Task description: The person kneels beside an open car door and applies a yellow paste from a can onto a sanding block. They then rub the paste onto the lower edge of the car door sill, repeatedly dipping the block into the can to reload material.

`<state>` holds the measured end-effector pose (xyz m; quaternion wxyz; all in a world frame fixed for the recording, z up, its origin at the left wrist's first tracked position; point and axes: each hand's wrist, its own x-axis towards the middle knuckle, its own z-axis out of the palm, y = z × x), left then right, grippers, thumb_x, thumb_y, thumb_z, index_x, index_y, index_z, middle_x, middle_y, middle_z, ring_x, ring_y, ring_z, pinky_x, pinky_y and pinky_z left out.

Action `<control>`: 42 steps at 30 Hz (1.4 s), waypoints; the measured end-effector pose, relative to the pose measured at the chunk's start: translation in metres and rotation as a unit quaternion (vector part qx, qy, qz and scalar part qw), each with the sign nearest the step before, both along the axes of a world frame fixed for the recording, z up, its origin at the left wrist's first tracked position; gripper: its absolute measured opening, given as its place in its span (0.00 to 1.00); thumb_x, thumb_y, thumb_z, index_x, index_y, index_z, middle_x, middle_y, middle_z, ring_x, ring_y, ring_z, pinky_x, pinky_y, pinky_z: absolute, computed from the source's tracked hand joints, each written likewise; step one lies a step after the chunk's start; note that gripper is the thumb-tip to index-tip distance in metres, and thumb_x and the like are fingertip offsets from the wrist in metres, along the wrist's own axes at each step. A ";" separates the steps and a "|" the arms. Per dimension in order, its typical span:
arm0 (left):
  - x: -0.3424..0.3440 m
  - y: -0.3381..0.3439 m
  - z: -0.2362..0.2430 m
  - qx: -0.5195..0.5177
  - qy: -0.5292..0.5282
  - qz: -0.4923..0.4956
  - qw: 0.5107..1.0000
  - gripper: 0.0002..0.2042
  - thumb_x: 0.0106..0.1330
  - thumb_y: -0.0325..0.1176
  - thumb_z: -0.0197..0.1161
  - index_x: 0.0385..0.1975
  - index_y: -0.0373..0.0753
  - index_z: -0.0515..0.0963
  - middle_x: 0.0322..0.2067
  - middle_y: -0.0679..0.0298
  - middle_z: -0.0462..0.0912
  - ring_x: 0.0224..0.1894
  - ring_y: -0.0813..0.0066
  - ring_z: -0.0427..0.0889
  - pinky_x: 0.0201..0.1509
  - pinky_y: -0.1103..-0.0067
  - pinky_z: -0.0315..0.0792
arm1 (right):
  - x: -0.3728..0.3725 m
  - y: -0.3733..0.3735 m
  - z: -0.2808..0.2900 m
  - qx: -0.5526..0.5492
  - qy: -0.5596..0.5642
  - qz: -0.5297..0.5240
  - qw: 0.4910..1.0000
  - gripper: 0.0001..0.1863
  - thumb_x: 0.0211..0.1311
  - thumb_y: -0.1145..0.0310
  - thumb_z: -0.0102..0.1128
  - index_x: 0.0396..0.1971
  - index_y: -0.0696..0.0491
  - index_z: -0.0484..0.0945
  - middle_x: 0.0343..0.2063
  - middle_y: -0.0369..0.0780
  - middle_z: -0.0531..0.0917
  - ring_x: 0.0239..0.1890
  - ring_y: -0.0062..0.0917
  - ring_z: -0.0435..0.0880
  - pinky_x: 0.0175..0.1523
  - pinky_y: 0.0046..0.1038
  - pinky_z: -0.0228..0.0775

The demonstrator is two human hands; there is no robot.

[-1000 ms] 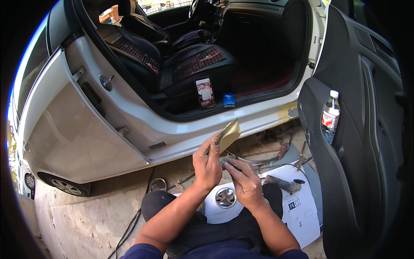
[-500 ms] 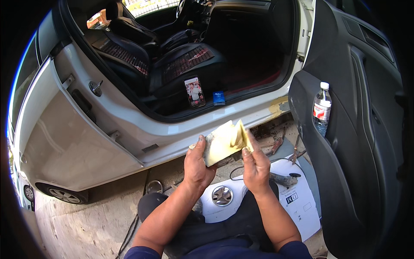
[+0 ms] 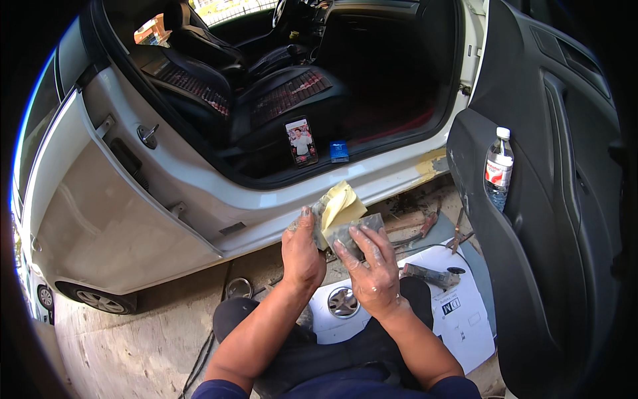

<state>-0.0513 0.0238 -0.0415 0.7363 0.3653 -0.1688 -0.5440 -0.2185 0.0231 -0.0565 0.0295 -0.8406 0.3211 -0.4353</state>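
In front of the car's sill, my left hand [image 3: 304, 259] is closed round a grey-smeared flat board [image 3: 318, 218], thumb up along its near edge. Pale yellow putty [image 3: 343, 203] lies thickly on the board. A flat grey putty scraper [image 3: 373, 222] is in my right hand [image 3: 377, 276], whose fingers are spread over its outer face. The scraper's left edge meets the putty. Grey and white smears mark both hands. The board's lower part is partly hidden by my left hand and the scraper.
The white sill [image 3: 279, 203] has a yellowish patch [image 3: 430, 167] near the open door [image 3: 531, 266]. A phone [image 3: 302, 141] and a blue packet [image 3: 339, 151] stand inside. A bottle [image 3: 498, 169] sits in the door pocket. A power tool [image 3: 430, 274] lies on white cardboard [image 3: 465, 326].
My right hand has turned so its back faces up, and the scraper has swung left and down across the board. The putty has been folded over. The left hand has shifted slightly.
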 end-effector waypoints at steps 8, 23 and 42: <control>-0.003 0.008 0.002 -0.040 -0.435 0.067 0.897 0.24 0.88 0.46 0.55 0.62 0.28 0.83 0.45 0.58 0.90 0.48 0.74 0.86 0.52 0.75 0.78 | -0.025 -0.023 0.024 0.210 -0.285 0.011 0.935 0.16 0.81 0.77 0.59 0.62 0.61 0.83 0.53 0.49 0.91 0.52 0.32 0.91 0.57 0.32 0.81; 0.001 -0.001 0.005 -0.047 -0.117 0.031 0.991 0.19 0.87 0.43 0.58 0.56 0.30 0.83 0.48 0.57 0.89 0.51 0.71 0.88 0.61 0.75 0.80 | -0.045 -0.021 0.016 0.258 -0.283 0.018 0.924 0.16 0.80 0.78 0.58 0.63 0.60 0.83 0.56 0.46 0.90 0.55 0.34 0.91 0.63 0.38 0.84; -0.007 -0.001 0.003 -0.002 0.036 -0.050 0.998 0.23 0.88 0.47 0.52 0.63 0.30 0.76 0.61 0.51 0.85 0.61 0.56 0.87 0.68 0.59 0.81 | -0.039 -0.037 0.035 -0.029 -0.132 -0.021 0.991 0.22 0.72 0.77 0.66 0.64 0.49 0.86 0.59 0.49 0.88 0.58 0.50 0.88 0.63 0.43 0.83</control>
